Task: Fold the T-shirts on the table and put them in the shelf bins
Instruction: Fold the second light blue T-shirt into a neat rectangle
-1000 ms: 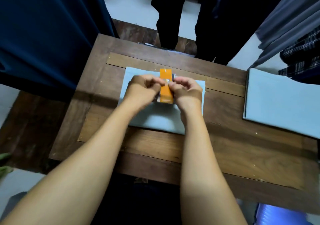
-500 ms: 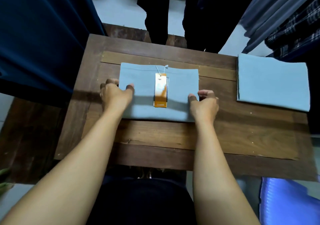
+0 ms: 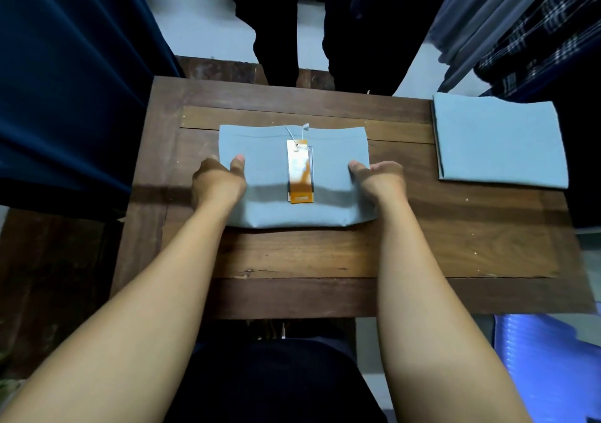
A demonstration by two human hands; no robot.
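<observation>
Head view: off the tag [image 3: 300, 170] and out to the sides now, pinching the folded T-shirt [image 3: 270, 175] mid-way along the bench [image 3: 292, 253] with left grip [image 3: 216, 180] and right grip [image 3: 380, 178], thumbs on top. Folding done, probably; lifting toward the bins next.

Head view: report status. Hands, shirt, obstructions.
Left hand and right hand grip the folded T-shirt by its side edges, thumbs on top. Orange tag lies on it. Second folded shirt sits apart at the table right end.
</observation>
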